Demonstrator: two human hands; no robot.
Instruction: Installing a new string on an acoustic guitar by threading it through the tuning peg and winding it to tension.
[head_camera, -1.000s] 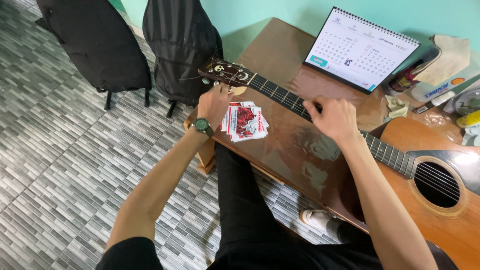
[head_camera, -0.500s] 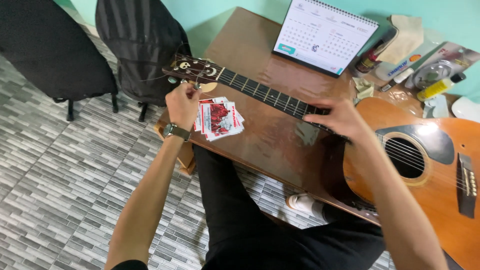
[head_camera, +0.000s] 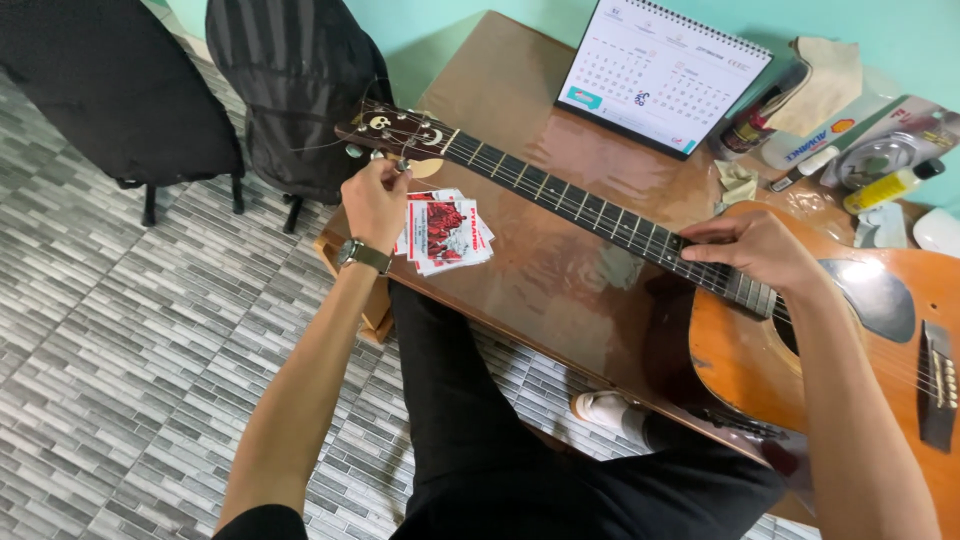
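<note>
While pinching a tuning peg (head_camera: 400, 163), left hand (head_camera: 375, 200) curled; right hand (head_camera: 755, 250) on guitar strings (head_camera: 600, 212).

— What can't you make out from here?

— The guitar (head_camera: 820, 340) body runs off the right edge; its lower bout is gone from view. The left hand (head_camera: 375, 200) covers the tuning pegs it grips at the headstock (head_camera: 395, 130), so the fingertips are hidden.

— And the right hand (head_camera: 760, 250)?

— Fingers lie over the strings near the neck joint; which string is touched, cannot tell.

— The table (head_camera: 520, 90)?

— The clutter (head_camera: 880, 160) at the far corner is cropped. The packets (head_camera: 445, 232) lie partly under the wrist.
</note>
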